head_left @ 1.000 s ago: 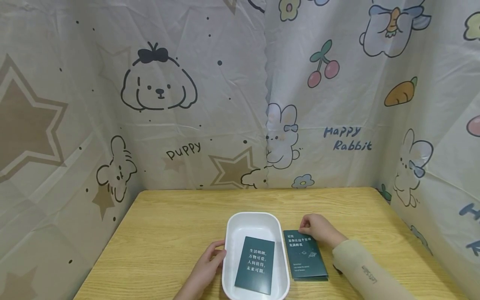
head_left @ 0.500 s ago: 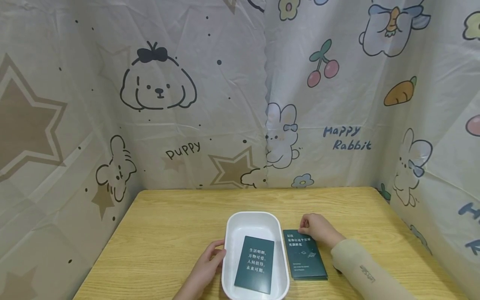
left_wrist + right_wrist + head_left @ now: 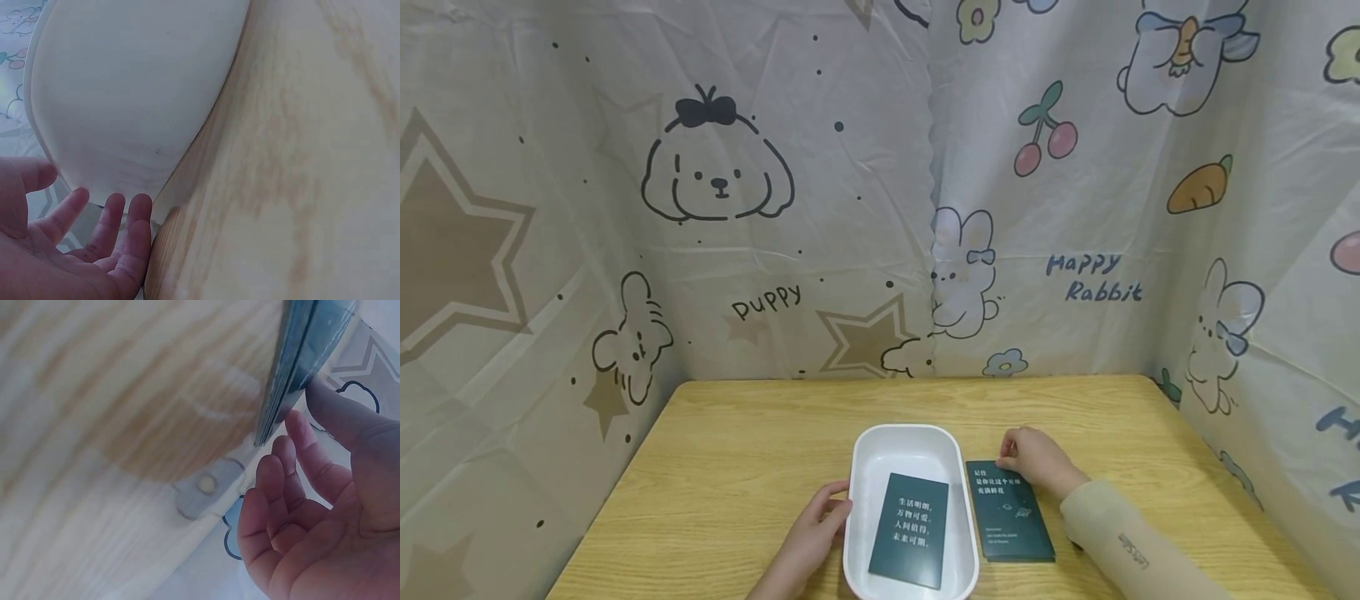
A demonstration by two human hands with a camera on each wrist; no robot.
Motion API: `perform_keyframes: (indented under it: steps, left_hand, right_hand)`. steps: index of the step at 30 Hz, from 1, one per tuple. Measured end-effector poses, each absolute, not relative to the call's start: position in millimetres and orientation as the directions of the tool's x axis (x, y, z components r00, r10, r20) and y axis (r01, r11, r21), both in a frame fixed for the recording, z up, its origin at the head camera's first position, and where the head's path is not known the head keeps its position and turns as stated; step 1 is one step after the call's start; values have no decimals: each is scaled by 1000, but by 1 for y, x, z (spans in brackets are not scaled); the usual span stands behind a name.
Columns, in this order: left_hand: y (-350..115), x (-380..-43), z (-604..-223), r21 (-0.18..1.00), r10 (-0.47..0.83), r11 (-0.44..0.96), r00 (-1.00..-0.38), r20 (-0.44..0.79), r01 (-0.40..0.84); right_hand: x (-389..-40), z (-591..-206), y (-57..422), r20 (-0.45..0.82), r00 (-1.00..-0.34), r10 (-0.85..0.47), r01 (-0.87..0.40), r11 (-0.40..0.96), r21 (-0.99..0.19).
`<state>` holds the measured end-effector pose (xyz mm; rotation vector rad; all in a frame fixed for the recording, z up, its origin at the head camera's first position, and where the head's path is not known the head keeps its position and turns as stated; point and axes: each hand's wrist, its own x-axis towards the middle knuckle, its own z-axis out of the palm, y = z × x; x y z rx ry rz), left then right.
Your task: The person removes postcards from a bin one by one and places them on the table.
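A white plastic tray point(image 3: 907, 447) stands near the table's front, holding a dark green card point(image 3: 910, 531) with white lettering. My left hand point(image 3: 811, 533) touches the tray's left side; in the left wrist view its fingertips rest on the outer wall point(image 3: 125, 94), fingers loosely bent. To the tray's right lies a stack of similar green cards point(image 3: 1011, 517), printed with white text and small planet drawings. My right hand point(image 3: 1037, 458) is at the stack's far edge. In the right wrist view, thumb and index finger pinch the end of the top card point(image 3: 312, 356); other fingers hang curled below.
The wood-grain table point(image 3: 760, 442) reaches back to a printed cloth point(image 3: 850, 250) hung around its back and sides. A small dark object, mostly hidden, shows under the right sleeve point(image 3: 1120, 533).
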<state>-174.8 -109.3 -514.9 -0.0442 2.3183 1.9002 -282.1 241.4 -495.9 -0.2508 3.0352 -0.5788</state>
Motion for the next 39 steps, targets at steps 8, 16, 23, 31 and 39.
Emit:
perform_keyframes:
  steps: [8,16,23,31,39]
  left_hand:
    - [-109,-176,-515,971,70,212,-990,-124,-107]
    - [-110,-176,-516,971,67,221,-992,-107,-90]
    - [-109,-175,-515,971,60,221,-992,-109,-93]
    - [-109,-174,-516,974,68,212,-993,-95,-78]
    - [-108,-175,-516,976,65,207,-994,-86,-71]
  right_hand:
    - [-282,-498,242,-1,-985,-170,-158,914,-373]
    - [-280,-498,241,19,-985,-172,-167,917,-363]
    - [-275,-488,234,39,-987,-159,-162,922,-351]
    - [-260,-465,206,196,-953,-233,-289,893,-344]
    - [-245,-451,172,286,-898,-334,-423,834,-355]
